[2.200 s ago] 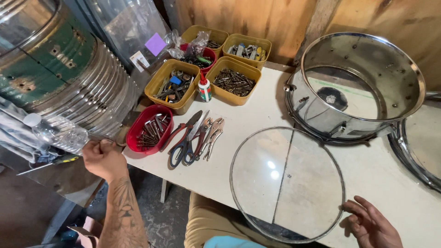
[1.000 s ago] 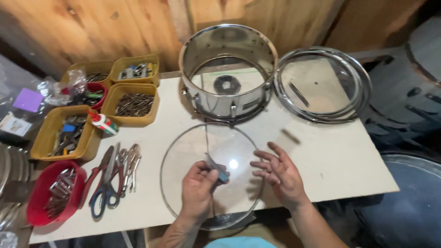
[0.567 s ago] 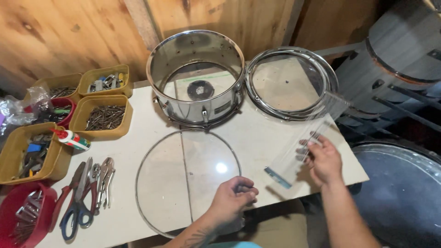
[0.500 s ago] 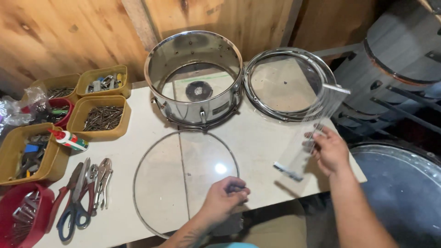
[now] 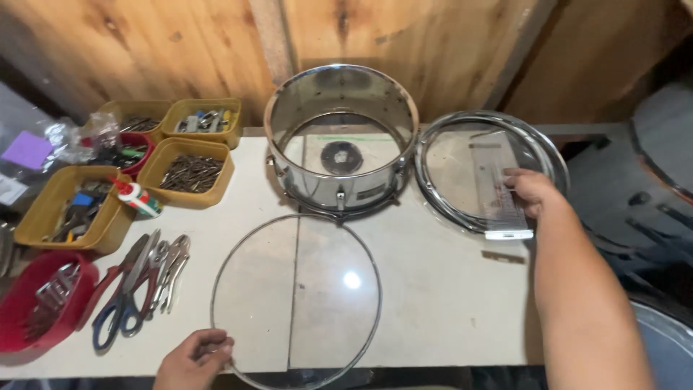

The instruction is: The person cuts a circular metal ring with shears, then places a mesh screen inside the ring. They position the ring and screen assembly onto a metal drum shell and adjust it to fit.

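Observation:
A clear round drum head (image 5: 296,300) lies flat on the white table (image 5: 447,296) in front of me. My left hand (image 5: 195,359) is closed at its near left rim, fingers curled around something small that I cannot make out. My right hand (image 5: 533,192) reaches to the right and rests on a clear plastic bag (image 5: 498,191) lying over a chrome hoop with a clear head (image 5: 491,170). A chrome drum shell (image 5: 341,137) stands upright at the back middle, between the two heads.
Yellow trays (image 5: 189,170) of screws and small parts and a red bowl (image 5: 43,307) of metal pieces sit at the left. Pliers and scissors (image 5: 133,289) lie beside them, with a small glue bottle (image 5: 136,197). A wooden wall stands behind; dark drums stand right.
My right hand has carried the clear bag from the table's right edge up onto the chrome hoop. My left hand has slid from the clear head's middle to its near left rim.

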